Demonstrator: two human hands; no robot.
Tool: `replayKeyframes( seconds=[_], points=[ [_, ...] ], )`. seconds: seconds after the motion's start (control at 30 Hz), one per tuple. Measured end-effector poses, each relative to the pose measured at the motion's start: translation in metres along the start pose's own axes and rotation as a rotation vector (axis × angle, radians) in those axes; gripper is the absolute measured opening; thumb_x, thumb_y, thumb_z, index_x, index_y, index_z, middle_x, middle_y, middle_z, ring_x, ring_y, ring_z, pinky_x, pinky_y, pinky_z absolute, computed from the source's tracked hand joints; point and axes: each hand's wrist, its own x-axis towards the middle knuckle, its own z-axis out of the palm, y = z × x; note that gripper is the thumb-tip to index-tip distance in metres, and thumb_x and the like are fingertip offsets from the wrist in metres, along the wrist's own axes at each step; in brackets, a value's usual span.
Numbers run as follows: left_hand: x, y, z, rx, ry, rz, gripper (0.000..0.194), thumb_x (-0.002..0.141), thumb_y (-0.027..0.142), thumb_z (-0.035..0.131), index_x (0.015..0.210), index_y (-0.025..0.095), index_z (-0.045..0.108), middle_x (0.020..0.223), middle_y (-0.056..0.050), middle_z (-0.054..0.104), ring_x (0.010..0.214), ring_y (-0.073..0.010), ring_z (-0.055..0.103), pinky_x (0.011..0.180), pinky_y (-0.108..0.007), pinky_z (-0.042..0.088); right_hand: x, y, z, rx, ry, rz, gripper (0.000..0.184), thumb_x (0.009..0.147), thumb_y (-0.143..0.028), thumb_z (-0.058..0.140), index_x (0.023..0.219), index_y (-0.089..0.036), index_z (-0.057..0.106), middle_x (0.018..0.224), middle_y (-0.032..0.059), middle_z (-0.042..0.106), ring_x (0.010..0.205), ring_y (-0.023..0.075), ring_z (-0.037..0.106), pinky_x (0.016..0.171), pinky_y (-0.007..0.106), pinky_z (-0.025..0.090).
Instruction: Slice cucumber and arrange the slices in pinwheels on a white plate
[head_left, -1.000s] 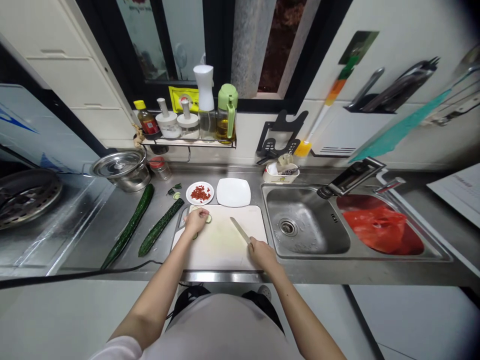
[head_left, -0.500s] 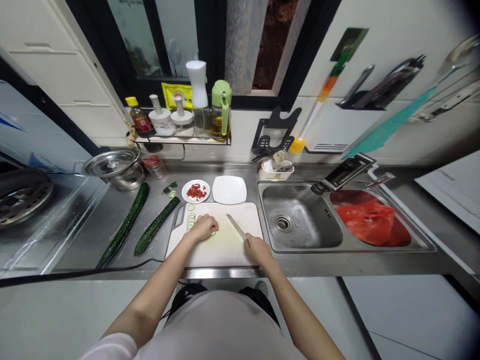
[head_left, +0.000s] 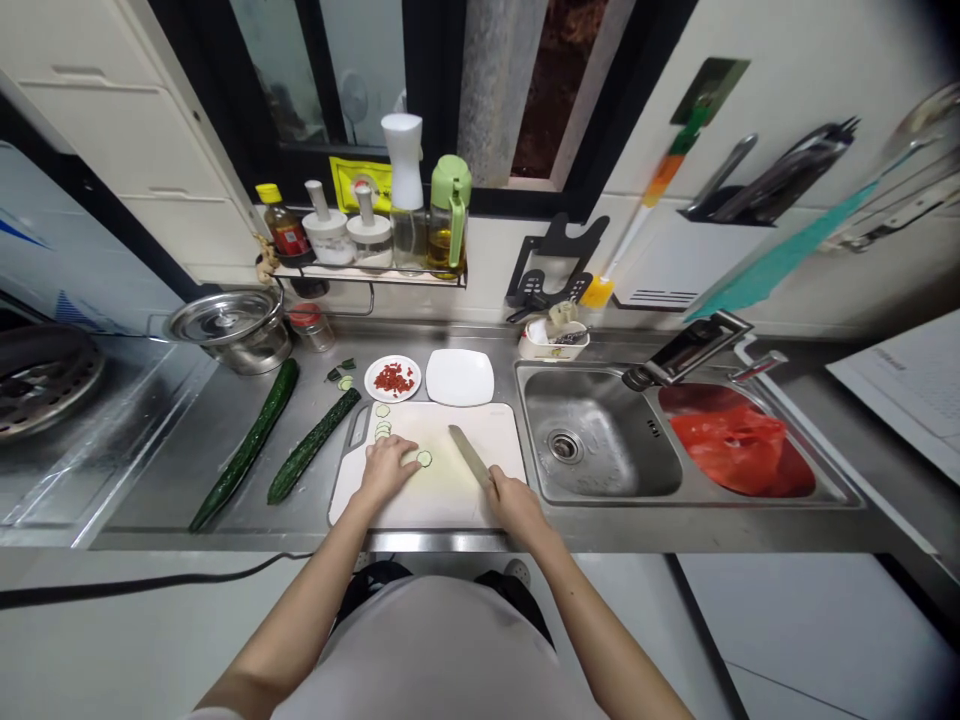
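My right hand (head_left: 516, 503) is wrapped around the handle of a kitchen knife (head_left: 469, 455), its blade angled up and left over the white cutting board (head_left: 450, 505). On the board's left half lies my left hand (head_left: 386, 468), thumb and fingers apart. Just beyond its fingertips is a cucumber slice (head_left: 424, 459). More overlapping cucumber slices (head_left: 383, 428) line the board's upper left, partly covered by that hand. Left of the board, two whole cucumbers (head_left: 315, 445) rest on the steel counter.
Behind the board stand a plate of chopped red pieces (head_left: 394, 378) and a white square plate (head_left: 460, 377). Cucumber trimmings (head_left: 343, 368) lie nearby. To the right is a sink (head_left: 600, 440) with a red plastic bag (head_left: 731, 445). A lidded steel pot (head_left: 232, 325) stands left.
My left hand has shifted left and toward me, its fingers spreading apart. One cucumber slice now shows uncovered beside it. The knife stays in my right hand, nearly in the same place.
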Motion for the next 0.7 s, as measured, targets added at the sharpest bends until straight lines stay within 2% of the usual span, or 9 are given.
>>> replayKeyframes(
  seconds=[0.17, 0.3, 0.7],
  points=[
    [-0.003, 0.006, 0.013, 0.008, 0.04, -0.024, 0.033, 0.079, 0.047, 0.062, 0.106, 0.029, 0.07, 0.108, -0.007, 0.064, 0.109, -0.028, 0.051, 0.091, -0.04, 0.033, -0.016, -0.01, 0.003, -0.085, -0.032, -0.104, 0.026, 0.098, -0.029, 0.03, 0.112, -0.021, 0.051, 0.096, 0.0096, 0.069, 0.09, 0.0222, 0.064, 0.072, 0.028, 0.036],
    [-0.003, 0.007, 0.02, 0.003, 0.05, -0.056, 0.03, 0.081, 0.043, 0.061, 0.105, 0.028, 0.07, 0.11, -0.008, 0.063, 0.11, -0.0277, 0.05, 0.091, -0.041, 0.032, -0.021, -0.013, 0.003, -0.131, -0.052, -0.153, 0.026, 0.097, -0.024, 0.031, 0.112, -0.02, 0.051, 0.094, 0.0113, 0.07, 0.089, 0.0236, 0.066, 0.072, 0.029, 0.037],
    [-0.002, 0.008, 0.018, -0.015, 0.034, -0.074, 0.027, 0.081, 0.042, 0.061, 0.103, 0.028, 0.071, 0.11, -0.007, 0.062, 0.11, -0.0269, 0.049, 0.091, -0.041, 0.032, -0.021, -0.016, 0.007, -0.198, -0.084, -0.175, 0.028, 0.095, -0.019, 0.03, 0.114, -0.019, 0.051, 0.095, 0.0142, 0.07, 0.092, 0.0262, 0.066, 0.071, 0.03, 0.039]
  ],
)
